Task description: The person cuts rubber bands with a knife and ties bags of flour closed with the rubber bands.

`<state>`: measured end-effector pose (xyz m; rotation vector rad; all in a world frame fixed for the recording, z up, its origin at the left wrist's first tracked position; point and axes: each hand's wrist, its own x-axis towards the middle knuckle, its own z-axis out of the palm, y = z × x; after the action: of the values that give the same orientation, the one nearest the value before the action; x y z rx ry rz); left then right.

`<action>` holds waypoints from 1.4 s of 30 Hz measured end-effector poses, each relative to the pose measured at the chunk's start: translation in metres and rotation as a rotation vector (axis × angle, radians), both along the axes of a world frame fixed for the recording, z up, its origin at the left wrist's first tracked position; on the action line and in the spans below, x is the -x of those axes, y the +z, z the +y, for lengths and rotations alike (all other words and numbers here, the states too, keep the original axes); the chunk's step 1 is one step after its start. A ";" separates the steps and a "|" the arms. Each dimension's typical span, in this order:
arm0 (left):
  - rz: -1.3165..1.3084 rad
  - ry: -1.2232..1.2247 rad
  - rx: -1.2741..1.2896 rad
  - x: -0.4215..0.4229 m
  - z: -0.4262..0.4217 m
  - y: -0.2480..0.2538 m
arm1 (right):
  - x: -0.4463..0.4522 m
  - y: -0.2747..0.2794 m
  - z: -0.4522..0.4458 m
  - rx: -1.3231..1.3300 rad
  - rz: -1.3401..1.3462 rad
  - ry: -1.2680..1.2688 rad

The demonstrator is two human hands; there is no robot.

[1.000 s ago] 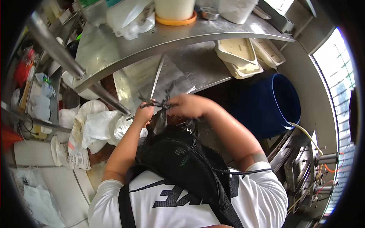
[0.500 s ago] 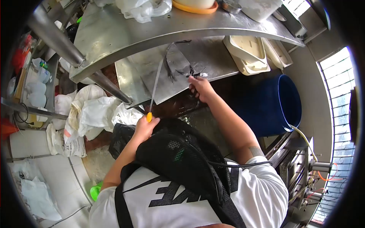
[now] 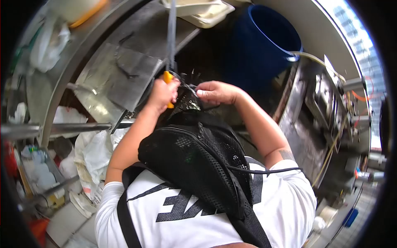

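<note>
My left hand [image 3: 162,95] is closed around the yellow handle of a knife [image 3: 171,39], whose long blade points away from me. Close beside it, my right hand [image 3: 218,91] pinches a thin dark strip, seemingly plastic [image 3: 189,87], that runs toward the knife handle. Whether the blade touches the strip, I cannot tell. Both hands are in front of a black mesh bag [image 3: 190,153] worn on my chest. More dark strips [image 3: 123,62] lie on the lower metal shelf [image 3: 142,68] ahead.
A blue barrel [image 3: 264,45] stands at the front right, near metal equipment [image 3: 318,99]. Cream trays [image 3: 206,14] sit at the far end of the shelf. To the left are an upper metal table edge [image 3: 68,74], a table leg [image 3: 78,129] and white sacks [image 3: 93,153].
My view has turned to the right. The right hand has drawn back from over the shelf with the dark strip, and the left hand has brought the knife forward beside it.
</note>
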<state>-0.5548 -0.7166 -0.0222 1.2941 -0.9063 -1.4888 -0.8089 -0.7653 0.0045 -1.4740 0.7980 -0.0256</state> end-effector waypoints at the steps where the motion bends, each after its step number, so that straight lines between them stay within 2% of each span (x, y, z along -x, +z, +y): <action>1: -0.093 0.013 -0.002 0.002 -0.004 0.002 | 0.017 0.008 0.001 0.196 0.078 0.015; 3: -0.271 0.027 -0.011 -0.010 -0.012 -0.007 | 0.068 -0.004 -0.013 0.511 0.143 0.072; 5: -0.428 0.059 0.022 -0.029 -0.016 -0.009 | 0.121 -0.005 -0.020 0.482 0.300 -0.023; 7: -0.449 0.100 0.008 -0.060 -0.019 -0.019 | 0.174 0.003 -0.020 0.524 0.442 -0.147; 8: -0.510 0.108 -0.007 -0.071 -0.016 -0.015 | 0.197 0.008 -0.017 0.485 0.473 -0.291; 9: -0.553 0.183 0.001 -0.079 -0.015 -0.020 | 0.205 0.035 -0.006 0.407 0.552 -0.410; 13: -0.869 0.319 -0.028 -0.137 -0.014 -0.054 | 0.266 0.058 -0.002 0.550 0.502 -0.526; 15: -0.979 0.359 0.012 -0.164 -0.015 -0.078 | 0.289 0.070 -0.003 0.520 0.500 -0.665; 17: -1.086 0.402 0.050 -0.165 -0.006 -0.074 | 0.302 0.071 -0.005 0.502 0.178 -0.817; 19: -0.929 0.169 -0.030 -0.139 0.013 -0.040 | 0.293 0.080 -0.006 0.482 0.124 -0.856; 20: -1.041 0.073 -0.015 -0.133 0.019 -0.028 | 0.283 0.084 -0.009 0.361 0.035 -0.884; 21: -1.043 0.082 -0.013 -0.129 0.024 -0.019 | 0.271 0.087 -0.012 0.239 -0.054 -0.908; 23: -1.203 -0.078 0.179 -0.119 0.034 -0.005 | 0.238 0.088 -0.020 0.207 -0.102 -0.945; 25: -1.141 -0.114 0.259 -0.097 0.052 0.007 | 0.210 0.085 -0.029 0.118 -0.147 -0.981; 27: -1.118 -0.207 0.301 -0.070 0.071 0.027 | 0.182 0.080 -0.037 0.136 -0.161 -0.977; 31: -1.235 -0.371 0.250 -0.018 0.092 0.043 | 0.139 0.086 -0.032 0.247 -0.105 -0.925; 36: -1.275 -0.349 0.393 0.027 0.059 0.026 | 0.131 0.087 0.005 0.304 -0.258 -0.797; 42: -1.221 -0.161 0.695 0.046 0.028 0.085 | 0.181 0.057 0.046 0.255 -0.324 -0.909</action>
<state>-0.6008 -0.6887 0.0630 1.5212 -2.0877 -0.2218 -0.9895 -0.7194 0.0618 -1.1791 1.1570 -1.0526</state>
